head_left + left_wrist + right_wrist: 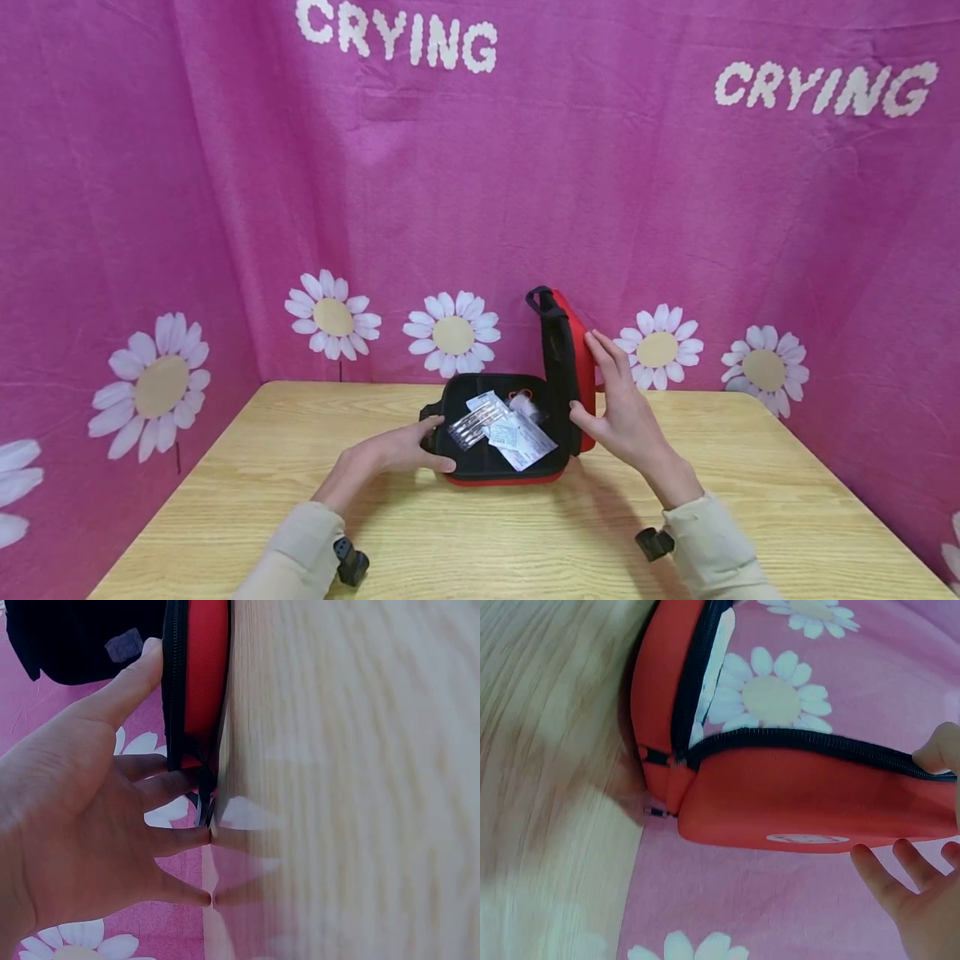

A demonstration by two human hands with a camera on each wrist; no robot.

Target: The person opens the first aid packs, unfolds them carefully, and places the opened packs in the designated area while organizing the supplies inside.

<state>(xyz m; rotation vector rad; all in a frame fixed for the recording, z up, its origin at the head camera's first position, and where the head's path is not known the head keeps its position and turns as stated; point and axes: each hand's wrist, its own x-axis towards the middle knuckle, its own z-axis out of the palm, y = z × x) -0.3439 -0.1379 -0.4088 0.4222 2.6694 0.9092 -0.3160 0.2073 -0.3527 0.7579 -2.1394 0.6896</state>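
A red zip case (510, 480) with a black lining lies on the table, its lid (587, 350) standing up on the right. My left hand (397, 450) holds the case's left side, thumb on the front rim; the other fingers (176, 841) reach round the side and down to the tabletop. My right hand (628, 417) grips the lid, thumb at the zip edge and fingers on its red outer face. Inside the case are a clear packet of thin sticks (472, 425), white printed sachets (531, 448) and a whitish bundle (523, 406) near an orange-red loop.
The light wood table (480, 542) ends at a pink cloth backdrop (480, 192) with daisies and white lettering. A black strap handle (542, 302) sticks out from the lid's top. Small black devices (351, 562) sit at both wrists.
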